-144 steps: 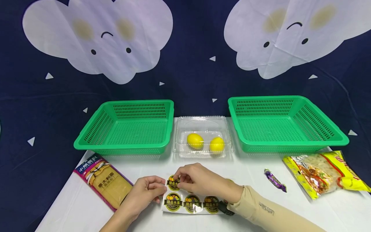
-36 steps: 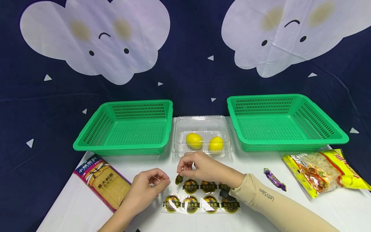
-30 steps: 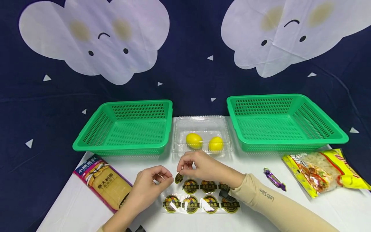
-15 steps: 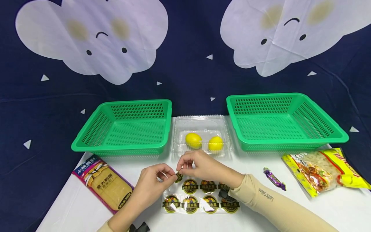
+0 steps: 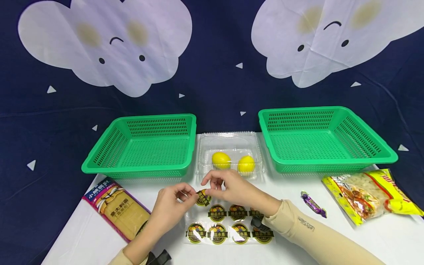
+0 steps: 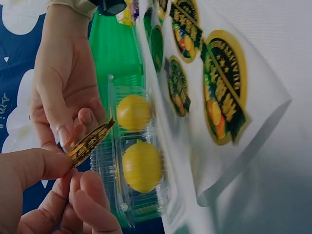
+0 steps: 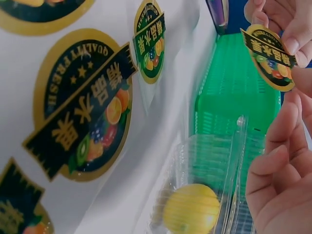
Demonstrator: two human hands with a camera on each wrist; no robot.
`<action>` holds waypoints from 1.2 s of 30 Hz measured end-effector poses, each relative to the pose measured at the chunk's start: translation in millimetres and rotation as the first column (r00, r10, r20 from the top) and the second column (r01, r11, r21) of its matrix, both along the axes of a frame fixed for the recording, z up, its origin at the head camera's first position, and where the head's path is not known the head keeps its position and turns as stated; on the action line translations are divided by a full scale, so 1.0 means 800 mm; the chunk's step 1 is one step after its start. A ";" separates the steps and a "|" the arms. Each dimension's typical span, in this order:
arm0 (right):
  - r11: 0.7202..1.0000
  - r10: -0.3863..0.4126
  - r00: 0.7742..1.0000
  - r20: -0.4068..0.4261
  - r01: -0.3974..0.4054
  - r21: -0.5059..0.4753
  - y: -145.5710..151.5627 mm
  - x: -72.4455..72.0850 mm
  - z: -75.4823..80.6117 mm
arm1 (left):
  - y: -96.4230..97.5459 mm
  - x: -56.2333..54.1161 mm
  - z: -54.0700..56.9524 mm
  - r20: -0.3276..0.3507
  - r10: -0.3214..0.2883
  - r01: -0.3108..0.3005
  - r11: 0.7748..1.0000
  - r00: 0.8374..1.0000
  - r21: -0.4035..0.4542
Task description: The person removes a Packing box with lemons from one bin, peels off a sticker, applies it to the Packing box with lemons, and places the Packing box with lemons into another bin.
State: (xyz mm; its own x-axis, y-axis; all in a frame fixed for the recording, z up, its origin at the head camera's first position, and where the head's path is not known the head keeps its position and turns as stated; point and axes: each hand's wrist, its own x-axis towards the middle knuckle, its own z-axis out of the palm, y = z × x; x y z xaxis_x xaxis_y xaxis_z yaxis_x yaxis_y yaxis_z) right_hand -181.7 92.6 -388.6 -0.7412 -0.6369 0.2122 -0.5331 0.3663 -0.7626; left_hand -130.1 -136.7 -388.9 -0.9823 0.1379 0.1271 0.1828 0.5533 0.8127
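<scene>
A round black-and-gold fruit sticker (image 5: 203, 198) hangs above the sticker sheet, pinched at its left edge between thumb and forefinger of my left hand (image 5: 173, 208). In the left wrist view the sticker (image 6: 91, 142) appears nearly edge-on. My right hand (image 5: 232, 188) is close at the sticker's right side, its forefinger raised apart from the thumb; whether the thumb still touches the sticker is unclear. Below both hands lies the white sticker sheet (image 5: 207, 222) with two rows of matching stickers, partly covered by the right wrist.
Behind the hands stands a clear plastic box (image 5: 232, 141) holding two lemons (image 5: 221, 160). Green baskets flank it, one left (image 5: 139, 170) and one right (image 5: 334, 163). A pasta pack (image 5: 116, 209) lies left; a purple-wrapped candy (image 5: 313, 204) and a yellow food bag (image 5: 371, 195) lie right.
The sticker has come off the sheet in the right hand. My left hand has moved right and up and taken its edge; the right forefinger has lifted from it.
</scene>
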 end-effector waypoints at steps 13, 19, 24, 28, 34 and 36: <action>0.978 -0.194 0.971 0.139 0.202 -0.046 0.012 0.006 -0.007 | 0.004 -0.014 0.010 0.062 0.096 -0.110 0.954 0.993 0.280; 0.975 -0.196 0.966 0.169 0.210 -0.073 0.013 0.007 -0.012 | 0.013 -0.019 0.008 0.102 0.125 -0.155 0.905 0.987 0.397; 0.969 -0.205 0.960 0.189 0.226 -0.098 0.014 0.008 -0.011 | 0.019 -0.022 0.006 0.112 0.131 -0.168 0.868 0.985 0.468; 0.964 -0.205 0.958 0.198 0.233 -0.130 0.016 0.009 -0.009 | 0.024 -0.023 0.003 0.112 0.121 -0.161 0.849 0.986 0.503; 0.957 -0.220 0.957 0.191 0.250 -0.148 0.018 0.008 -0.009 | 0.029 -0.024 0.003 0.123 0.111 -0.159 0.835 0.986 0.527; 0.954 -0.225 0.956 0.188 0.255 -0.156 0.019 0.007 -0.009 | 0.031 -0.024 0.004 0.126 0.107 -0.158 0.834 0.986 0.528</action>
